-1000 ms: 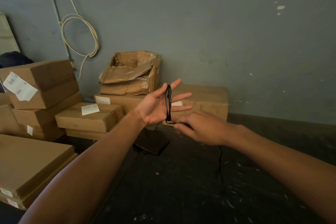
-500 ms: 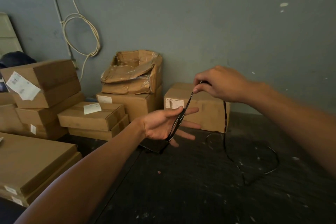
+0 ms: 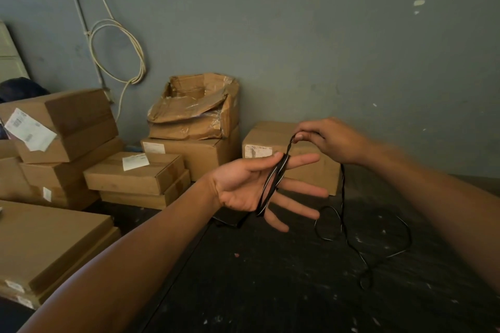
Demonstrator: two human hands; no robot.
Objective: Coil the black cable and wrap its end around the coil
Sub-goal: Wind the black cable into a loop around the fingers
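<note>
My left hand [image 3: 243,186] is held palm up in the middle of the view, fingers spread. Several turns of the thin black cable [image 3: 273,186] run around its fingers, and the thumb presses on the coil. My right hand [image 3: 327,140], up and to the right, pinches the cable just above the coil. From that pinch the loose cable hangs down and lies in slack loops [image 3: 365,246] on the dark table [image 3: 270,292].
Brown cardboard boxes [image 3: 135,173] are stacked along the left and at the back against the grey wall; one box [image 3: 262,140] stands right behind my hands. A crushed box [image 3: 194,108] tops the middle stack. A pale cable loop [image 3: 119,51] hangs on the wall.
My right hand rose from under the left hand to above and right of it, carrying the cable up. The left hand dropped and tilted flatter. Slack cable now shows on the table.
</note>
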